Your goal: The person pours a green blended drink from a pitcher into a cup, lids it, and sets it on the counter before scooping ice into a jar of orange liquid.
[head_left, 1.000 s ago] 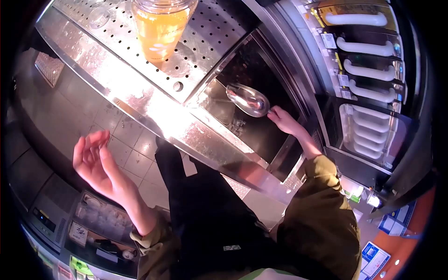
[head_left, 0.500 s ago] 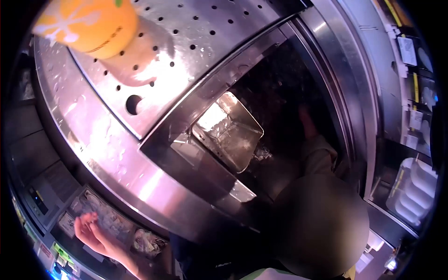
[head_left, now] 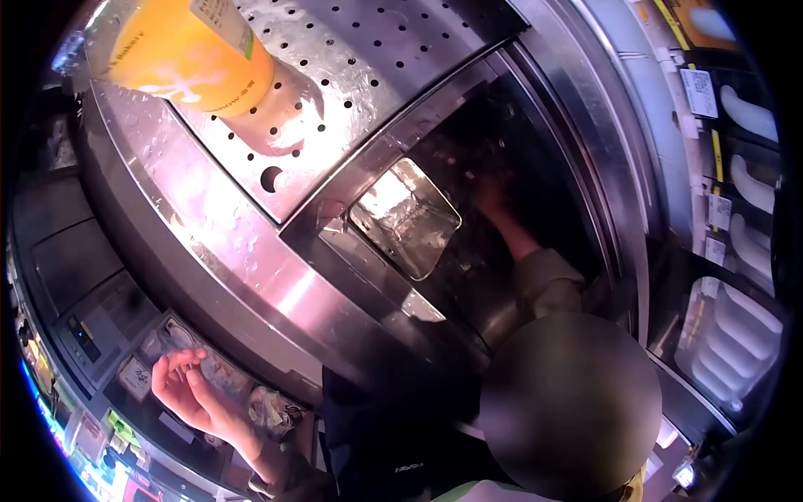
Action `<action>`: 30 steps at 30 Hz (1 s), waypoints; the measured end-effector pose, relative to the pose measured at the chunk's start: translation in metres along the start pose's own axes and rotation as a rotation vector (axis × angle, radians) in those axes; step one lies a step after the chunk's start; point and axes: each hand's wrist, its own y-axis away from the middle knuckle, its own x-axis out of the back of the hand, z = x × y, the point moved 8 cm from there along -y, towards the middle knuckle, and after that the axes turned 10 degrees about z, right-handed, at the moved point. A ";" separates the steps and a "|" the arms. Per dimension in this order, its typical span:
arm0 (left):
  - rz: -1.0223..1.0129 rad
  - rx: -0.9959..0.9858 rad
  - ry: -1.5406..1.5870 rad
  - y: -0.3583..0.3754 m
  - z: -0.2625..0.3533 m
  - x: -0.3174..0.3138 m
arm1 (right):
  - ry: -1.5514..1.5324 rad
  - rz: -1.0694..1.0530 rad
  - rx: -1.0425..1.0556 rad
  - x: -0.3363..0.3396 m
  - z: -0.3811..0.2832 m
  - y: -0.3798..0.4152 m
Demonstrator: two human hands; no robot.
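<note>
My left hand (head_left: 188, 393) is in the air at the lower left, in front of a container of bagged items. Its fingers are loosely bent and apart, with nothing visible in them. My right hand (head_left: 493, 191) reaches down into a dark, metal-rimmed well (head_left: 552, 92). Shadow hides its fingers and anything in them. Left of that hand, a shiny rectangular metal pan (head_left: 447, 219) sits inside the well, its inner walls looking wet. An orange cup (head_left: 196, 63) with white print and a label stands on the perforated metal drain plate (head_left: 330, 50), apart from both hands.
A wet steel counter edge (head_left: 276, 289) curves between my left hand and the well. Stacked white trays or lids (head_left: 728, 343) sit at the right, below shelves with labels (head_left: 699, 92). A packaged item (head_left: 274, 410) lies in the container at lower left. A blurred round patch (head_left: 571, 407) covers the lower right.
My right hand and forearm have moved left and up within the well, showing more clearly. My left hand has shifted slightly right and up. The view has turned, so the cup shows more fully.
</note>
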 end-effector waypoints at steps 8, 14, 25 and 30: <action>-0.070 0.017 0.063 -0.033 0.026 -0.014 | -0.973 -0.823 -0.521 -0.036 -0.013 0.047; -0.248 -0.034 0.204 -0.077 0.056 -0.064 | -1.514 -1.025 -0.713 0.014 -0.027 0.065; -0.324 -0.292 0.305 -0.125 0.107 -0.186 | -1.883 -0.851 -1.062 0.218 -0.042 0.050; -0.433 -0.317 0.323 -0.131 0.106 -0.203 | -1.718 -0.751 -1.104 0.301 -0.027 0.051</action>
